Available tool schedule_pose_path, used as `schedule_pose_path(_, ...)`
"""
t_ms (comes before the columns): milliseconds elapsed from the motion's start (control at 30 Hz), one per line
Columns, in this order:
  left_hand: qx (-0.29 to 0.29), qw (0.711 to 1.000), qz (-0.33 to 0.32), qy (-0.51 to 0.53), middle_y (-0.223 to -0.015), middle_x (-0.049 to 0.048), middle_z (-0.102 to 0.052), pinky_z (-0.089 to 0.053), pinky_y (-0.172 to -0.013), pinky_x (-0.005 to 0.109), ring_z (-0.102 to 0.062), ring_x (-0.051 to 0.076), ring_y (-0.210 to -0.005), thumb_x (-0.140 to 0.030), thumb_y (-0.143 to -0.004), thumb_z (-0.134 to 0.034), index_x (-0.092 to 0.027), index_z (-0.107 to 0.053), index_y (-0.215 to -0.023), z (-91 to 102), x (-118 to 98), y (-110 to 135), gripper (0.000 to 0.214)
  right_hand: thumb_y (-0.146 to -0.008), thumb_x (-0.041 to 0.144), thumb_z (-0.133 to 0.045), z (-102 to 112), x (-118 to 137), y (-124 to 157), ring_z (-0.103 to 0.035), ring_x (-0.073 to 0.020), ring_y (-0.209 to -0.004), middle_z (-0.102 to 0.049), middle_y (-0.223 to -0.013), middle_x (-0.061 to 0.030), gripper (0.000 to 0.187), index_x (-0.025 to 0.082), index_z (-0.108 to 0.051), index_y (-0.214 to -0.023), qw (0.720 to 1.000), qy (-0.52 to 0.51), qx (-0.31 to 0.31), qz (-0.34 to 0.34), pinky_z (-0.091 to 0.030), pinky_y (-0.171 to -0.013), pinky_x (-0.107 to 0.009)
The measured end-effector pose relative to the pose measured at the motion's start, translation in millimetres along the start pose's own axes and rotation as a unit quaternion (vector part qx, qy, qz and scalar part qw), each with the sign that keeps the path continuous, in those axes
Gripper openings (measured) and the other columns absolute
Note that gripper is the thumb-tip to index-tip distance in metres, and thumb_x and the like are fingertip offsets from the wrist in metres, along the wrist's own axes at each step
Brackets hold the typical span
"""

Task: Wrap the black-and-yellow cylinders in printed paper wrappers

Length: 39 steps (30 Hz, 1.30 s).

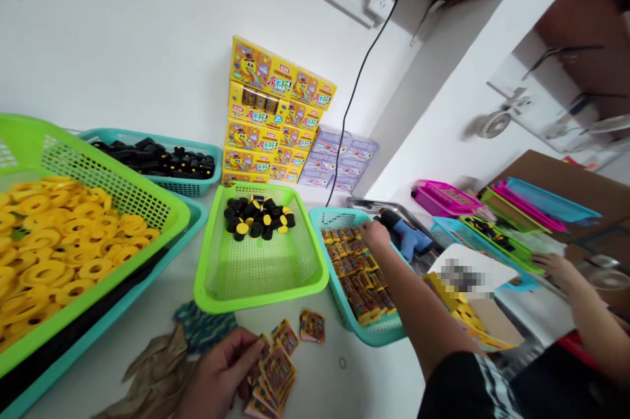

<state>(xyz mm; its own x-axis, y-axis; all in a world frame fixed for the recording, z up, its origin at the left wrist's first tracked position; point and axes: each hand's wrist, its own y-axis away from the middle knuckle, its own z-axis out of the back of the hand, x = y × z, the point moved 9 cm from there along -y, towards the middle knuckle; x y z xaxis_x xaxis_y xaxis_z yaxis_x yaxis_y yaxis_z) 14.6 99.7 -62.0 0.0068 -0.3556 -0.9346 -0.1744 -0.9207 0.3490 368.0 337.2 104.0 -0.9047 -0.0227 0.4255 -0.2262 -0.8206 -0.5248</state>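
Left hand (226,366) — fingers pinched on a fan of printed cards (278,370), held low over the white table (319,379). Cards, small pile (312,326): on the table, just beside the fan. Right hand (377,236): at the far edge of a blue basket (377,339); whether its fingers grip anything, cannot tell. Packs (357,271), in rows: inside that basket. Green basket (260,303), left of the blue: black-and-yellow pieces (256,225) at its far end. Yellow rings (79,228): heaped in the large basket (172,212), far left. Cloth (204,327), patterned: near the left hand. Yellow boxes (268,113), stacked: against the wall. Blue tool (411,235) — just beyond the right hand.
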Motion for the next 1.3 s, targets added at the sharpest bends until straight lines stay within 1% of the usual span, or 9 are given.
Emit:
schedule_pose_path(200, -0.082, 0.984, -0.117, -0.105, -0.056, -0.0003, -0.055, -0.036, -0.054, 0.025, -0.048, 0.015, -0.056, -0.055, -0.072, -0.069, -0.019, -0.063, -0.059, 12.0, -34.3, 7.9, 0.038, -0.078, 0.038, -0.065, 33.6, 11.9, 20.8, -0.060, -0.0170, -0.053, -0.062, -0.054, -0.0025, 0.025, 0.015, -0.068, -0.069, 0.994, -0.008, 0.070, -0.083, -0.042, -0.053, -0.025)
schedule_pose_path(333, -0.127, 0.958, -0.198, -0.164, -0.059, -0.0005, -0.054, -0.034, -0.059, 0.026, -0.048, 0.015, -0.060, -0.039, -0.074, -0.071, -0.020, -0.060, -0.060, 22.1, -55.1, 15.2, 0.026, -0.083, 0.051, -0.060, 68.0, 52.1, 90.8, -0.057, -0.0157, -0.051, -0.065, -0.062, -0.0022, 0.037, 0.015, -0.069, -0.088, 0.992, -0.084, 0.065, -0.062, -0.042, -0.050, -0.026)
schedule_pose_path(433, -0.118, 0.954, -0.204, -0.185, -0.062, 0.0001, -0.057, -0.031, -0.059, 0.026, -0.047, 0.016, -0.060, -0.035, -0.068, -0.076, -0.020, -0.064, -0.065, 18.7, -54.3, 13.9, 0.020, -0.083, 0.047, -0.065, 92.1, 100.4, 164.7, -0.056, -0.0144, -0.055, -0.064, -0.067, -0.0021, 0.029, 0.018, -0.068, -0.082, 0.985, -0.160, 0.017, 0.053, -0.045, -0.053, -0.027)
schedule_pose_path(533, -0.098, 0.954, -0.204, -0.196, -0.061, 0.0006, -0.058, -0.028, -0.058, 0.026, -0.045, 0.016, -0.059, -0.033, -0.063, -0.080, -0.021, -0.066, -0.064, 8.9, -52.4, 10.8, 0.018, -0.088, 0.036, -0.063, 78.3, 137.8, 240.2, -0.055, -0.0133, -0.058, -0.063, -0.070, -0.0021, 0.020, 0.020, -0.067, -0.077, 0.965, -0.211, 0.073, 0.136, -0.046, -0.053, -0.026)
schedule_pose_path(700, -0.093, 0.953, -0.205, -0.202, -0.056, 0.0001, -0.056, -0.027, -0.058, 0.026, -0.043, 0.015, -0.057, -0.025, -0.065, -0.072, -0.020, -0.060, -0.053, 2.7, -54.2, 6.3, 0.017, -0.086, 0.032, -0.065, 35.4, 147.9, 310.2, -0.063, -0.0190, -0.077, -0.066, -0.081, -0.0040, 0.011, 0.022, -0.067, -0.081, 0.959, -0.221, 0.130, 0.124, -0.053, -0.062, -0.030)
schedule_pose_path(933, -0.108, 0.954, -0.219, -0.176, -0.055, -0.0031, -0.050, -0.030, -0.057, 0.026, -0.043, 0.014, -0.057, -0.025, -0.074, -0.065, -0.020, -0.055, -0.058, 8.2, -52.2, 5.4, 0.019, -0.082, 0.031, -0.071, 30.4, 155.8, 327.3, -0.062, -0.0231, -0.085, -0.068, -0.086, -0.0062, 0.012, 0.023, -0.069, -0.091, 0.957, -0.192, 0.121, 0.180, -0.055, -0.075, -0.037)
schedule_pose_path(1133, -0.066, 0.965, -0.210, -0.143, -0.055, -0.0033, -0.048, -0.032, -0.056, 0.025, -0.045, 0.014, -0.056, -0.029, -0.080, -0.059, -0.020, -0.052, -0.062, 3.7, -50.6, 4.7, 0.021, -0.078, 0.045, -0.069, 17.5, 121.5, 303.3, -0.065, -0.0229, -0.084, -0.069, -0.092, -0.0088, 0.032, 0.017, -0.068, -0.094, 0.969, -0.221, 0.112, 0.008, -0.052, -0.060, -0.031)
schedule_pose_path(1200, -0.043, 0.969, -0.214, -0.115, -0.054, -0.0036, -0.047, -0.032, -0.056, 0.025, -0.045, 0.014, -0.055, -0.031, -0.081, -0.059, -0.020, -0.051, -0.063, 0.8, -52.1, 6.8, 0.022, -0.075, 0.044, -0.071, 8.9, 122.3, 295.0, -0.066, -0.0223, -0.082, -0.071, -0.092, -0.0091, 0.040, 0.016, -0.068, -0.103, 0.955, -0.259, 0.140, -0.024, -0.050, -0.056, -0.028)
schedule_pose_path(1300, -0.024, 0.970, -0.225, -0.086, -0.056, -0.0031, -0.048, -0.034, -0.056, 0.026, -0.046, 0.014, -0.055, -0.035, -0.082, -0.059, -0.020, -0.052, -0.064, -1.1, -56.4, 12.5, 0.024, -0.077, 0.039, -0.068, -0.1, 137.2, 287.2, -0.064, -0.0177, -0.068, -0.072, -0.079, -0.0054, 0.027, 0.017, -0.070, -0.093, 0.915, -0.358, 0.181, -0.035, -0.050, -0.057, -0.027)
